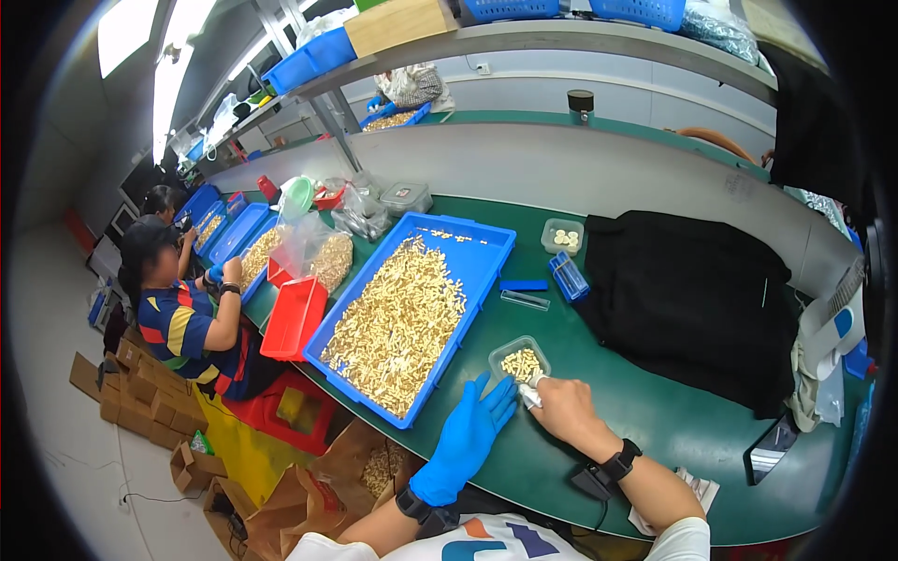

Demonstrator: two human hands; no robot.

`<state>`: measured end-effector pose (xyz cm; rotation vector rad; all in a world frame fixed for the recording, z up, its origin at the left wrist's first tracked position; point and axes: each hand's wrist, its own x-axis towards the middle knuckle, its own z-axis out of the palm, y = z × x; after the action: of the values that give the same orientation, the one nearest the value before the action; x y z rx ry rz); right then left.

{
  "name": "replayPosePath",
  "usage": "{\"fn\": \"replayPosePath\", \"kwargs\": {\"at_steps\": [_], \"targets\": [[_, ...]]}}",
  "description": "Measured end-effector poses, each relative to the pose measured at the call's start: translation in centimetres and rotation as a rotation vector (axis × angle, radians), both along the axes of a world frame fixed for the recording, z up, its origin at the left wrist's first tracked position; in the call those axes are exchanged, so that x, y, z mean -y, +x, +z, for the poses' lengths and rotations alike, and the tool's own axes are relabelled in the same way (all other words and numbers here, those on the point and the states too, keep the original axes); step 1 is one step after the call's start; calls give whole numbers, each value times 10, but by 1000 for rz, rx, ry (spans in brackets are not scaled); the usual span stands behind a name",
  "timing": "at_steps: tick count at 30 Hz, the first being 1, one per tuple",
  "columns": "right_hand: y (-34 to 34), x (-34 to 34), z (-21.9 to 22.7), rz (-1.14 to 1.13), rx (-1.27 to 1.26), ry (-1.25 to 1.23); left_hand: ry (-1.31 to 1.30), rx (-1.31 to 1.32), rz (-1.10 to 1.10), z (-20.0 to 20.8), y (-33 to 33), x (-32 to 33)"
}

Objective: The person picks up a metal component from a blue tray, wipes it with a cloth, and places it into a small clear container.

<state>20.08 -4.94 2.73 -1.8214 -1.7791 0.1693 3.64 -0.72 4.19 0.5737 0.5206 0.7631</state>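
My left hand point(466, 438), in a blue glove, is open with its fingers stretched toward a small clear plastic box point(496, 353). Small pale-gold cylindrical pieces point(520, 365) lie in that box. At the box's near right corner is my right hand point(564, 408), bare except for white covers on its fingertips. Its fingers are pressed together, and whatever they may pinch is too small to make out. To the left of the box stands a large blue tray point(505, 245), with a heap of the same kind of pieces point(402, 318) spread over its bottom.
A red bin point(297, 318) sits left of the tray. Beyond my hands are a clear tub of round pale pieces point(562, 237), a blue case point(568, 277) and a black garment point(687, 299). A phone point(773, 451) lies at right. A co-worker point(192, 309) sits at left.
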Motion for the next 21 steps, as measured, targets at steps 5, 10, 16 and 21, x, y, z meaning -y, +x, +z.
{"fn": "replayPosePath", "kwargs": {"at_steps": [5, 10, 16, 21], "targets": [[-15, 7, -1, 163, -50, -59, 562, -618, 57, 22, -36, -43], [-24, 7, -9, 291, -9, -90, 1489, -1461, -12, -10, -119, -132], [-23, 8, -20, 283, -55, -127, 1206, -1442, -155, -13, -122, -121], [-25, 6, -23, 288, -33, -169, 1105, -1353, 195, -25, -120, -110]]}}
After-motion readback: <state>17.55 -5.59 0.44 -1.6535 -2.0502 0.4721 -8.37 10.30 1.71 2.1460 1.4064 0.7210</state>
